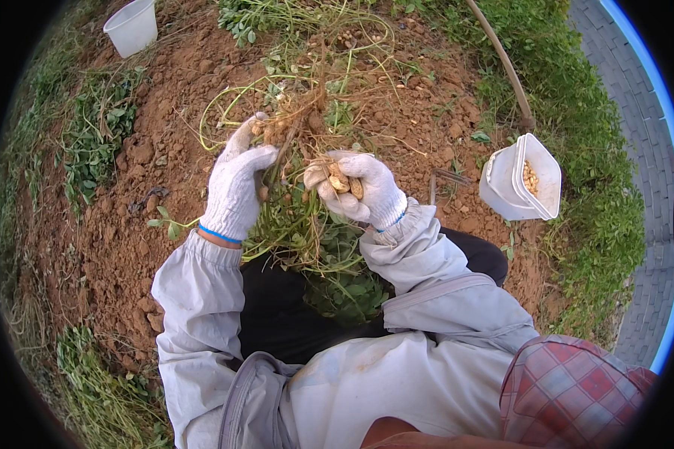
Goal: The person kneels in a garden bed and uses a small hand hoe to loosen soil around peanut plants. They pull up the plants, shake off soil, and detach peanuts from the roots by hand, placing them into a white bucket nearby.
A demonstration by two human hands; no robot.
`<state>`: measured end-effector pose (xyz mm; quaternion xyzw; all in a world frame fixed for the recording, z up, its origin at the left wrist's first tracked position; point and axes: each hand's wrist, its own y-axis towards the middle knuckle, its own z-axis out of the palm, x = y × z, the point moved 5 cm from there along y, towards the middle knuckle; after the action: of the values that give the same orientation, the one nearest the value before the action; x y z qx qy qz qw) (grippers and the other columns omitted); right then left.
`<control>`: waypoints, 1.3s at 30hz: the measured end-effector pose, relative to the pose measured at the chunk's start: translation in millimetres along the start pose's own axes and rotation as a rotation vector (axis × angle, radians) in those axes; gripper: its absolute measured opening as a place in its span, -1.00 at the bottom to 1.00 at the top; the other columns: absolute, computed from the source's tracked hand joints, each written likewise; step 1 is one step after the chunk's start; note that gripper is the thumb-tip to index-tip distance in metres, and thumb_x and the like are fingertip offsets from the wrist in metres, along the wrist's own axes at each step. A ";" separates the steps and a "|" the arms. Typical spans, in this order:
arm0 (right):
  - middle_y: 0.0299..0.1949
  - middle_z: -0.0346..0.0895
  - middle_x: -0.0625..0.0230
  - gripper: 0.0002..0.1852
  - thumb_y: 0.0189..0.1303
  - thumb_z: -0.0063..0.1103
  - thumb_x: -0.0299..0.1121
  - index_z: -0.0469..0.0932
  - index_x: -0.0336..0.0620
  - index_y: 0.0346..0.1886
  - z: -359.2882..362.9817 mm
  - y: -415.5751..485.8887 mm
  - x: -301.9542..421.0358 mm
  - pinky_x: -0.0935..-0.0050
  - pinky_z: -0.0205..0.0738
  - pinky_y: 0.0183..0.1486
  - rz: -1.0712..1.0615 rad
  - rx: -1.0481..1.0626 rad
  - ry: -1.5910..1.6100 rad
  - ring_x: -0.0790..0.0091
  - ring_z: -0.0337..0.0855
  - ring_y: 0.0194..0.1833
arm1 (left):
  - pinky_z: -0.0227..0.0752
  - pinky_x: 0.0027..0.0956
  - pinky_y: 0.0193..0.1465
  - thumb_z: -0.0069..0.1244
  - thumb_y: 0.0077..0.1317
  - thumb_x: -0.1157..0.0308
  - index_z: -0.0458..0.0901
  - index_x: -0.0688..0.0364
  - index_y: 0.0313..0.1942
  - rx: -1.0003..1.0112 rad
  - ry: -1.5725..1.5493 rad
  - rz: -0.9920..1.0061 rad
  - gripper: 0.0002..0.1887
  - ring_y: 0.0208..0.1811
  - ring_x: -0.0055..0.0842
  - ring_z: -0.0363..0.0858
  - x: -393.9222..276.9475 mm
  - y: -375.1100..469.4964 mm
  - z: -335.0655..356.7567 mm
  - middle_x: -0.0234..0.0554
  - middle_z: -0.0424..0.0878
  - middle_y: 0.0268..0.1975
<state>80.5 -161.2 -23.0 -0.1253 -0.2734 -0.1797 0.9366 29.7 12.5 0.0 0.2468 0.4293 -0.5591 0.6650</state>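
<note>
My left hand (235,182), in a white knit glove, holds a peanut plant by its roots and stems. Brown roots (313,106) with some pods stick up between my hands, while the green leafy stems (309,236) hang down over my lap. Several peanut pods (342,182) sit in the curled fingers of my right hand (365,185), which wears a matching glove and is beside the roots. Part of the left fingers is hidden behind the roots.
A white square bucket (508,182) with peanuts inside tilts at the right, near a wooden handle (505,62). Another white bucket (132,31) stands far left. Pulled plants (101,123) lie on reddish soil (185,73). Grey paving (623,62) borders the greenery at right.
</note>
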 end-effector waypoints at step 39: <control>-0.09 0.62 0.13 -0.72 0.32 0.13 -0.40 0.54 -0.31 0.05 38.0 -56.3 -56.1 0.69 0.47 -0.54 0.075 0.046 -0.074 0.55 0.67 -0.46 | 0.52 -0.41 0.07 0.29 0.16 0.30 0.21 0.25 0.42 -0.234 0.674 0.441 -0.15 -0.02 -0.47 0.65 9.7 5.4 9.1 -0.02 0.66 0.02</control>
<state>-4.2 -184.4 -15.5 -0.1205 -0.3069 -0.1334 0.9346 37.6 1.4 -4.3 0.4247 0.6202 -0.2386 0.6148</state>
